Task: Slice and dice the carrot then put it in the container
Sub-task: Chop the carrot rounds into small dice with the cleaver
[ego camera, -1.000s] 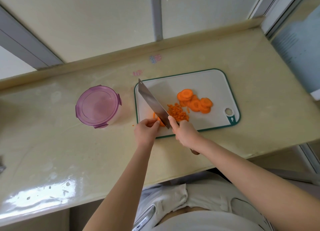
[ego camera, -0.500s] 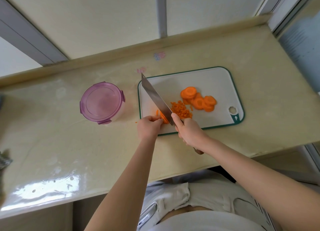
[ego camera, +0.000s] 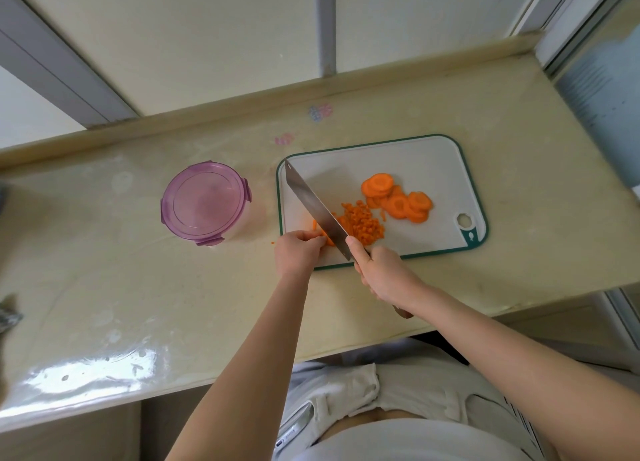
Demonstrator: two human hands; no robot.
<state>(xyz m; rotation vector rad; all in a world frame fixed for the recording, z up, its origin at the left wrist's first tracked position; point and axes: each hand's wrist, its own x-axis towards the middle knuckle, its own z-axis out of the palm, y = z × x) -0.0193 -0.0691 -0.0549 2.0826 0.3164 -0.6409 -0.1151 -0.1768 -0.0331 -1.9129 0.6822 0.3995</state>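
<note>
Round plastic container [ego camera: 206, 202], purple lid on, sits left of the white cutting board [ego camera: 433, 162]. Left hand [ego camera: 298, 252] curls its fingers onto a carrot bit [ego camera: 327, 240] at the board's near-left corner. The knife [ego camera: 315, 209] lies diagonal, tip pointing far-left, right hand [ego camera: 384, 273] wrapped round the handle. Diced pile [ego camera: 362, 225], then flat round slices [ego camera: 398, 201] further right.

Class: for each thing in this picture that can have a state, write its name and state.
container: lid on.
knife: gripped, blade over cutting board.
carrot rounds: sliced, stacked, undiced.
diced carrot: heaped beside the blade.
left hand: fingers curled, holding a carrot piece.
right hand: gripping the knife handle.
</note>
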